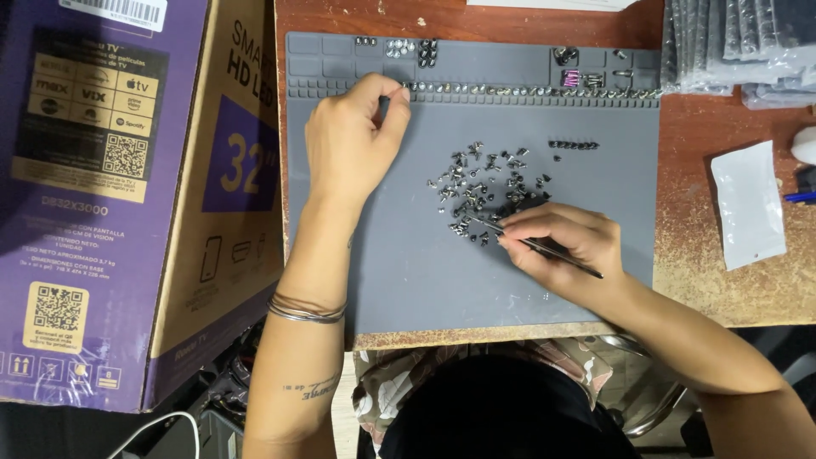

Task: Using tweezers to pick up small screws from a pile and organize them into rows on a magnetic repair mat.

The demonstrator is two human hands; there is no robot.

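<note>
1. Surface: a worn reddish-brown wooden table [722, 289], its varnish scuffed pale to the right of the right hand. On it lies a flat grey silicone work mat [408, 272], matte, with moulded rectangular trays and a ribbed strip along its far edge.
2. Right hand [565, 242] pinches slim metal tweezers [544, 246], thumb and fingers closed on the shaft; the tips point up-left from the grip into a loose scatter of small dark and silver screws [489, 187] on the mat, just beyond the knuckles.
3. Left hand [353, 140] rests on the mat well to the left of the tweezers, thin metal bangles at the wrist. Its fingertips are drawn together at the ribbed strip; whether they hold a screw I cannot tell.
4. A row of screws [527, 89] sits lined up in the ribbed strip, running rightward from the left fingertips. A short dark row of screws [574, 145] lies beyond the scatter.
5. Far trays hold a few more small metal parts.
6. Left of the left arm: a large purple-and-tan cardboard carton [127, 195], glossy print, standing against the table edge.
7. Right of the tweezers hand: a small white plastic pouch [748, 204], flat; beyond it, a stack of clear-wrapped grey packs [739, 42].
8. Nothing lies between the tweezers and the scatter.
</note>
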